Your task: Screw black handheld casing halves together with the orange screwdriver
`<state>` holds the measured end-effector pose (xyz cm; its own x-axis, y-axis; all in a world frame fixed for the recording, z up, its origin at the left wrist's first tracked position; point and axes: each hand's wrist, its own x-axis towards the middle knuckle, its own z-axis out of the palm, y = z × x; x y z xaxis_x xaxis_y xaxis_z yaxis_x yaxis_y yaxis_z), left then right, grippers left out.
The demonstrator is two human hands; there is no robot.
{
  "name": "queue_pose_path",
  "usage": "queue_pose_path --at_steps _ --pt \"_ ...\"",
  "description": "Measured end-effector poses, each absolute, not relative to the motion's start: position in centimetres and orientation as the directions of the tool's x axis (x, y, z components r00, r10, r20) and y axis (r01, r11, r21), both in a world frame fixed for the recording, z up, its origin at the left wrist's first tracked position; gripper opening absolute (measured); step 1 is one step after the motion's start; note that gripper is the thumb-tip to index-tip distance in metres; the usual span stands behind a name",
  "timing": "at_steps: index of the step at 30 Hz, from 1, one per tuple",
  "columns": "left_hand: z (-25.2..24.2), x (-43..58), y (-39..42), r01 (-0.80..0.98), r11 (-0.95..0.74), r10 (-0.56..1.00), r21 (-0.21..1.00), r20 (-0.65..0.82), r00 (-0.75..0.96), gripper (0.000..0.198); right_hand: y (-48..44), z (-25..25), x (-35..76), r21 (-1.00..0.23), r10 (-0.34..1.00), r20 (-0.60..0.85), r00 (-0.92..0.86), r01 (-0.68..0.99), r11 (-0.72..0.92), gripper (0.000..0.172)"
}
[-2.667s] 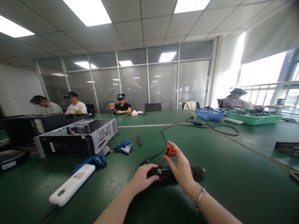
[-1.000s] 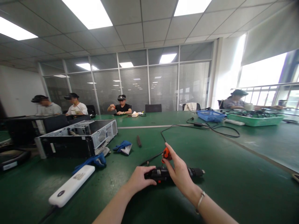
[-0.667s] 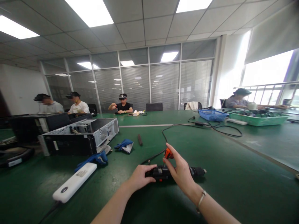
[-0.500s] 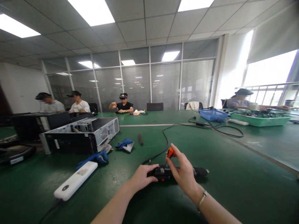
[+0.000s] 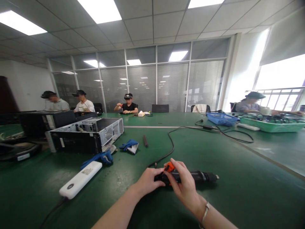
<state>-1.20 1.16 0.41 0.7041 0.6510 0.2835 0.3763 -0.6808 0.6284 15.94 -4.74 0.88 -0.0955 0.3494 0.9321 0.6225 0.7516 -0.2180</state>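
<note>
A black corded electric screwdriver lies on the green table in front of me, its bit end pointing right. My left hand grips its cable end between thumb and fingers. Above the tool's body, my right hand pinches the orange handle of a small screwdriver. That handle is tilted and close to my left fingertips. The small screwdriver's tip is hidden, so I cannot tell what it touches. From the tool's left end a black cable runs back across the table.
An opened computer case stands at left, with blue gloves and a white power strip nearby. A dark bar lies mid-table. Blue basket and green basket sit at right. Several people sit around the table.
My right hand has moved left and lower with the small screwdriver, bringing its orange handle close to my left fingers. The view has shifted slightly.
</note>
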Motion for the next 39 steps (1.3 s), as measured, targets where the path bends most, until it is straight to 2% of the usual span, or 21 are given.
queue_pose_path --at_steps 6,8,13,17,19,22,25,30,35,39 --pt "-0.2 -0.9 1.5 0.468 -0.668 0.691 0.578 0.25 0.678 0.02 -4.2 1.5 14.9 -0.317 0.537 0.827 -0.166 0.652 0.689 0.054" --pt "-0.4 -0.9 1.6 0.461 -0.676 0.689 0.575 0.272 0.671 0.019 -4.2 2.0 14.4 -0.316 0.565 0.807 -0.173 0.682 0.659 0.053" --pt "-0.9 -0.8 1.9 0.453 -0.692 0.682 0.563 0.303 0.665 0.016 -3.9 3.2 13.8 -0.252 0.569 0.794 -0.212 0.737 0.626 0.043" --pt "-1.0 -0.8 2.1 0.523 -0.646 0.731 0.556 0.255 0.633 0.013 -3.4 3.9 13.5 -0.366 0.623 0.757 -0.198 0.66 0.656 0.054" --pt "-0.9 -0.7 2.1 0.493 -0.65 0.721 0.578 0.264 0.641 0.012 -3.2 4.0 13.3 -0.416 0.632 0.755 -0.175 0.618 0.667 0.056" --pt "-0.8 -0.7 2.0 0.426 -0.66 0.694 0.619 0.284 0.662 0.015 -3.1 3.7 13.2 -0.436 0.641 0.759 -0.116 0.641 0.632 0.05" --pt "-0.7 -0.6 2.0 0.48 -0.639 0.722 0.6 0.253 0.644 0.013 -3.2 3.2 13.3 -0.445 0.647 0.757 -0.089 0.655 0.611 0.043" --pt "-0.6 -0.6 2.1 0.531 -0.64 0.734 0.556 0.237 0.637 0.01 -3.6 3.0 13.6 -0.504 0.653 0.752 -0.093 0.558 0.66 0.052" --pt "-0.5 -0.6 1.9 0.525 -0.64 0.734 0.561 0.244 0.634 0.012 -4.0 3.1 13.8 -0.424 0.658 0.746 -0.108 0.685 0.593 0.049" --pt "-0.3 -0.6 1.8 0.557 -0.626 0.75 0.546 0.226 0.622 0.01 -4.0 3.1 13.8 -0.436 0.665 0.728 -0.166 0.636 0.637 0.058"
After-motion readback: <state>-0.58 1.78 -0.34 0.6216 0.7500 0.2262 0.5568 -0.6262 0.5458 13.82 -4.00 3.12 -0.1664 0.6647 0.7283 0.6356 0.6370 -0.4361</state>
